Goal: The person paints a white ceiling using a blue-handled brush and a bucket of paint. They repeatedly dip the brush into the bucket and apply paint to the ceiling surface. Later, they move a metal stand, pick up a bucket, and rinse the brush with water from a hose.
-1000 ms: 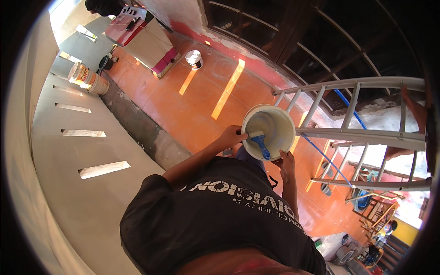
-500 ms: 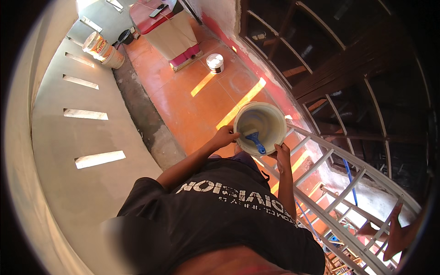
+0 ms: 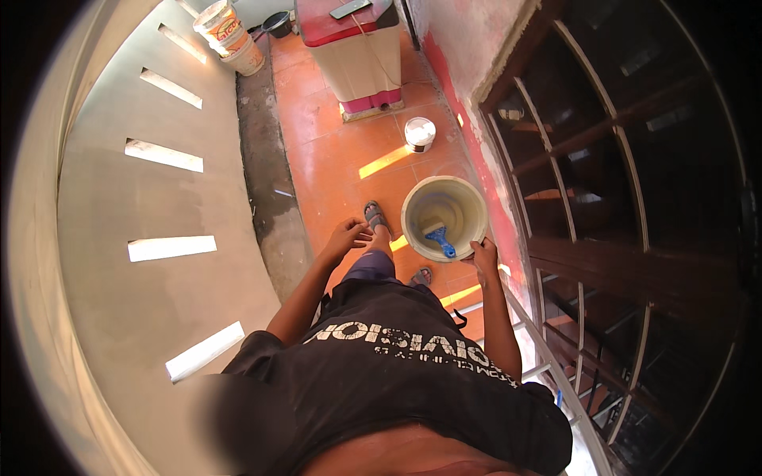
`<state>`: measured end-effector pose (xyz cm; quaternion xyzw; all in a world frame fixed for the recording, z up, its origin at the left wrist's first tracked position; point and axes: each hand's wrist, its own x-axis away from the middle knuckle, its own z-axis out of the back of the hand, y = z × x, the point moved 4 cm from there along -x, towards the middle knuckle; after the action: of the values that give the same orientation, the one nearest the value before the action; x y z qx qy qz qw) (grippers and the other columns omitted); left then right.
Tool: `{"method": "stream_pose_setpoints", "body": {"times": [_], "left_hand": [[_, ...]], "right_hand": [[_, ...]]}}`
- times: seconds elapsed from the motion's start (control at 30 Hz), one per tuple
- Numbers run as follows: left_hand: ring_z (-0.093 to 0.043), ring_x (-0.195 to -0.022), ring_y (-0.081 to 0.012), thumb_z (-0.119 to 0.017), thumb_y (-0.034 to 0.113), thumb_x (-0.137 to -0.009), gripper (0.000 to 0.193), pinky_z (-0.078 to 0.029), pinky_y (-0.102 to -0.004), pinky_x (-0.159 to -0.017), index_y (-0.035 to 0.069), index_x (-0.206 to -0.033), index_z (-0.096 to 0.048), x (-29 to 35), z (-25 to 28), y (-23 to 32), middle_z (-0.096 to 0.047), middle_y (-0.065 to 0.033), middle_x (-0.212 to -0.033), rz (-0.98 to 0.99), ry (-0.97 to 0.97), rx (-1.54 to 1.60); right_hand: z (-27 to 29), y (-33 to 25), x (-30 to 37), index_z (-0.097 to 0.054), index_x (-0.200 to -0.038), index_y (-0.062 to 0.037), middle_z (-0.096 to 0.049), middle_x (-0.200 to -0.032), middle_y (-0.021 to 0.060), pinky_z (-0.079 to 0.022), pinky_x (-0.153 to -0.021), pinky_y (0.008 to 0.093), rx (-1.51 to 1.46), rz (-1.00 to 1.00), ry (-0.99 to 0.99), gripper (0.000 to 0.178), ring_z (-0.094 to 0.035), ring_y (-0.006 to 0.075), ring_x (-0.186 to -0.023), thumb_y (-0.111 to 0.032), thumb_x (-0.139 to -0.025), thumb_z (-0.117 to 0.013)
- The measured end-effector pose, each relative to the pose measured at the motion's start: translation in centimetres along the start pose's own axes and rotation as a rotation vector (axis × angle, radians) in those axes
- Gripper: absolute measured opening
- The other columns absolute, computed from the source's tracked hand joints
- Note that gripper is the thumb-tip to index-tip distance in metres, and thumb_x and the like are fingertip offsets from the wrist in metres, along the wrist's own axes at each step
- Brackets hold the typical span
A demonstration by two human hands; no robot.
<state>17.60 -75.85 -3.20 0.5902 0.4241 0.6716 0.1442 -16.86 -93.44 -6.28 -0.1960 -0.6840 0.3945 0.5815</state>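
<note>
One bucket (image 3: 444,216) gripped by right hand (image 3: 482,254); left hand (image 3: 345,236) loose, empty.

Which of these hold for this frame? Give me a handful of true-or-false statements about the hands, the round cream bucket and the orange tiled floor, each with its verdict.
1. The right hand grips the rim of the round cream plastic bucket. True.
2. The left hand also holds the bucket. False: it is free, apart from the bucket, fingers loosely curled.
3. A blue-handled tool lies inside the bucket. True.
4. The small white lidded tub stands on the red-topped cream cabinet. False: it stands on the orange tiled floor, in front of the cabinet.
5. The bucket rests on the floor. False: it is carried in the hand, beside the dark wooden lattice.
</note>
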Motion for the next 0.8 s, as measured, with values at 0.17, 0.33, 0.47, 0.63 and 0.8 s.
{"method": "stream_pose_setpoints", "body": {"times": [0.17, 0.33, 0.47, 0.63, 0.8], "left_hand": [[-0.068, -0.089, -0.0208, -0.057, 0.029, -0.097, 0.027, -0.056, -0.0326, -0.076, 0.004, -0.107, -0.058, -5.3, 7.2, 2.8, -0.069, -0.0112, -0.098, 0.061, 0.234, 0.168], [-0.069, -0.084, -0.0186, -0.058, 0.027, -0.097, 0.021, -0.055, -0.0305, -0.073, 0.007, -0.103, -0.058, -10.6, 12.4, 5.3, -0.069, -0.0093, -0.095, 0.057, 0.281, 0.157], [-0.068, -0.084, -0.0172, -0.058, 0.025, -0.097, 0.019, -0.054, -0.0293, -0.071, 0.008, -0.103, -0.058, -13.3, 15.2, 6.7, -0.069, -0.0078, -0.094, 0.097, 0.329, 0.134], [-0.068, -0.089, -0.0206, -0.055, 0.023, -0.098, 0.020, -0.055, -0.0343, -0.077, 0.006, -0.108, -0.056, -13.7, 17.1, 5.0, -0.067, -0.0096, -0.098, 0.199, 0.414, 0.065], [-0.068, -0.091, -0.0223, -0.054, 0.021, -0.099, 0.018, -0.055, -0.0354, -0.078, 0.005, -0.107, -0.056, -12.5, 16.5, 0.6, -0.067, -0.0101, -0.098, 0.350, 0.513, -0.022]], "right_hand": [[-3.5, -3.0, -8.8, -0.057, -0.113, 0.0078, -0.065, -0.102, 0.0186, -0.065, -0.064, 0.0420, 0.013, -0.043, 0.061, 0.028, -0.071, 0.0300, -0.081, -0.005, -0.090, -0.052], [-4.7, -1.3, -17.8, -0.053, -0.123, 0.0004, -0.066, -0.103, 0.0158, -0.061, -0.069, 0.0404, -0.076, -0.119, 0.138, 0.033, -0.069, 0.0263, -0.084, -0.007, -0.091, -0.047], [-4.0, 2.6, -26.3, -0.052, -0.123, 0.0055, -0.063, -0.106, 0.0197, -0.062, -0.068, 0.0435, -0.277, -0.217, 0.219, 0.039, -0.069, 0.0313, -0.081, -0.003, -0.085, -0.047], [-3.8, 9.7, -37.2, -0.052, -0.123, 0.0056, -0.063, -0.105, 0.0205, -0.061, -0.067, 0.0448, -0.469, -0.398, 0.488, 0.040, -0.068, 0.0328, -0.079, 0.001, -0.083, -0.048], [-3.1, 16.3, -47.6, -0.054, -0.118, 0.0025, -0.062, -0.103, 0.0200, -0.060, -0.062, 0.0435, -0.512, -0.447, 0.674, 0.035, -0.067, 0.0339, -0.078, 0.003, -0.083, -0.052]]}}
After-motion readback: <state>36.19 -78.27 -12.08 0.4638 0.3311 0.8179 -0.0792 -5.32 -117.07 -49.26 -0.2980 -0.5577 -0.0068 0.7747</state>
